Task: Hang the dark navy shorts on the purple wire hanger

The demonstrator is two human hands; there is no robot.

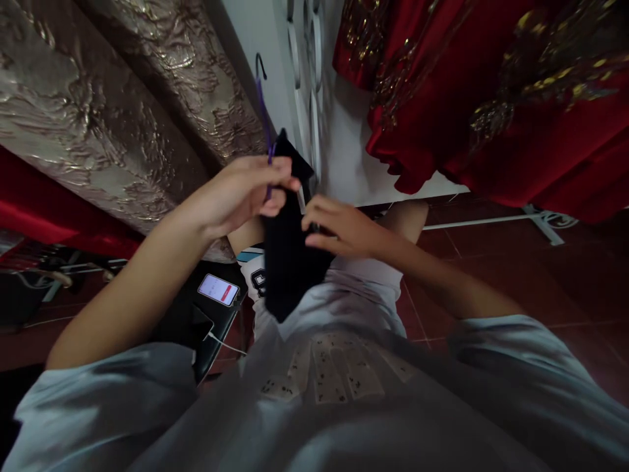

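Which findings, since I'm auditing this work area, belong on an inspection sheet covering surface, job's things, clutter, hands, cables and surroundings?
Surface: lap in pale shorts.
Job's things: dark cloth, partly over the lap; purple hanger with its dark hook uppermost.
Clutter: lit phone and dark device on a black surface at the person's left.
Hands: left hand at the hanger, grip unclear; right hand at the cloth, blurred.
Cables: white cable running from the dark device.
Surroundings: textured beige fabric, red fabric with gold decoration, tiled floor.
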